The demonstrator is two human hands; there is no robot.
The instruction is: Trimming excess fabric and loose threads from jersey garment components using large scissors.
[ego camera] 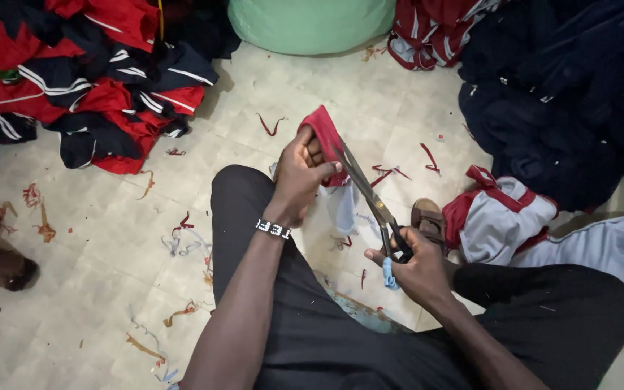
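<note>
Right now your left hand point(299, 177) pinches the red cloth point(324, 137) up and left of your right hand point(417, 269), which grips scissors point(370, 198), blades slanting toward the cloth edge.

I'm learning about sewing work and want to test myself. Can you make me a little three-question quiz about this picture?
1. True or false: the right hand holds the scissors.
2. What colour is the fabric piece gripped by the left hand? A) green B) red C) yellow
3. Fill in: thread and cloth scraps lie scattered on the ____.

Key: 1 true; 2 B; 3 floor.
</note>
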